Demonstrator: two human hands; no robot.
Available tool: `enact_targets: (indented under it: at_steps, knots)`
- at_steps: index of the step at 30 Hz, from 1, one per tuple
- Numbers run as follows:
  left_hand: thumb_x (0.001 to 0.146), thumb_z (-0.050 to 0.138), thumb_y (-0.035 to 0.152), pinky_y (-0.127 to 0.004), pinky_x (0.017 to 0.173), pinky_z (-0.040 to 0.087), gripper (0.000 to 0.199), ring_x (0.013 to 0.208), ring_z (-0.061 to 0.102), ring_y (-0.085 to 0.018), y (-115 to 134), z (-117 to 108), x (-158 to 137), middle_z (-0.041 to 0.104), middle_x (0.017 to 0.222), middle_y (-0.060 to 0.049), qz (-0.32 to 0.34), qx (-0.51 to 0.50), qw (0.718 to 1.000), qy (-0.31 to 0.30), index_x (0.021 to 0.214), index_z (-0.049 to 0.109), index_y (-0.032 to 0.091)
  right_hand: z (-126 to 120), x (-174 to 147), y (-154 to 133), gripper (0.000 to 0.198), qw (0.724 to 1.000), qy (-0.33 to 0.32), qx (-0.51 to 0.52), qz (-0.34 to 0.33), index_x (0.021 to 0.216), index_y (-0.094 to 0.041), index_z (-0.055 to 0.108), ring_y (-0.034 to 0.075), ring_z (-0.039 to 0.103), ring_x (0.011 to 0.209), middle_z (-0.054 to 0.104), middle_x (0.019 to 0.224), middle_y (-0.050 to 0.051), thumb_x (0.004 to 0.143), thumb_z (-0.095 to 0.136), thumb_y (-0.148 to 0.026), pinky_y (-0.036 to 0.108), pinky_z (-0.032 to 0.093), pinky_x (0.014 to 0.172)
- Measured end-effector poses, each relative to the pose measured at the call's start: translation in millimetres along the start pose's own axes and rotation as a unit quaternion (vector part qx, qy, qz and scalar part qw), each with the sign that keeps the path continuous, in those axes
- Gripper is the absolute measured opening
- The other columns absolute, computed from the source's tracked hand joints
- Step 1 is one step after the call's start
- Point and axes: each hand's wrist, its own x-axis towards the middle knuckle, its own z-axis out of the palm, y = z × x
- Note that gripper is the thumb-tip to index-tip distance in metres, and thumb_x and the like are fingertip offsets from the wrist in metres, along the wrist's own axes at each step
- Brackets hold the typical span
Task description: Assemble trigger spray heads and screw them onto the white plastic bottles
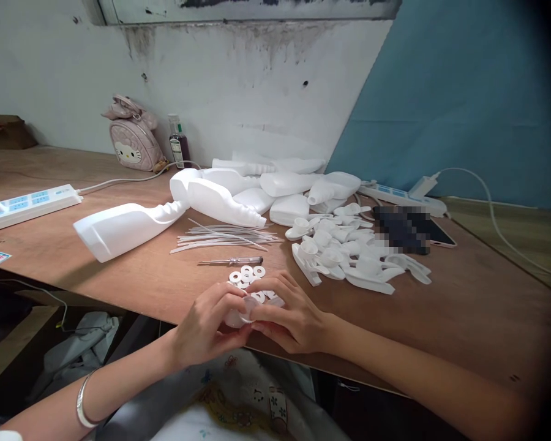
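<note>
My left hand (pixel 213 321) and right hand (pixel 294 313) together grip a white plastic part (pixel 235 318), near flat white rings (pixel 247 270).

"What's that piece in hand?"
"A small, rounded white plastic part (pixel 236 318), somewhat translucent, a curved rim showing."
"How does it sit?"
"Pinched between the fingertips of the left hand (pixel 215 318) and right hand (pixel 291 312), partly covered, so its full shape is hidden."
"Where?"
"By the tabletop's (pixel 463 318) near edge."

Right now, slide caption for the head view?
Left hand and right hand hold a white piece near flat rings, screwdriver behind.
</note>
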Motion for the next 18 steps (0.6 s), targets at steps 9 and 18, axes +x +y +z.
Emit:
enact_targets:
  at_steps: [9,18]
  knots:
    - [0.073,0.06,0.019,-0.027,0.07,0.05,0.04,0.078,0.06,-0.015,0.6,3.2,-4.9,0.056,0.088,-0.002,-0.058,0.013,0.998,0.011,0.106,0.038,0.022,-1.1,0.3,-0.4,0.008,1.0,-0.014,0.007,-0.004,0.09,-0.017,0.055,0.018,0.051,0.091,0.055,0.102,0.009,0.084,0.05,-0.018,0.035,0.04,0.079]
    - [0.074,0.059,0.017,-0.026,0.07,0.05,0.04,0.08,0.059,-0.015,0.0,1.8,-4.2,0.057,0.092,-0.004,-0.062,0.001,0.998,-0.003,0.108,0.038,0.021,0.8,-4.1,0.8,0.022,0.999,0.001,-0.033,0.002,0.103,-0.019,0.052,0.023,0.048,0.104,0.045,0.115,0.013,0.081,0.054,-0.024,0.039,0.041,0.083]
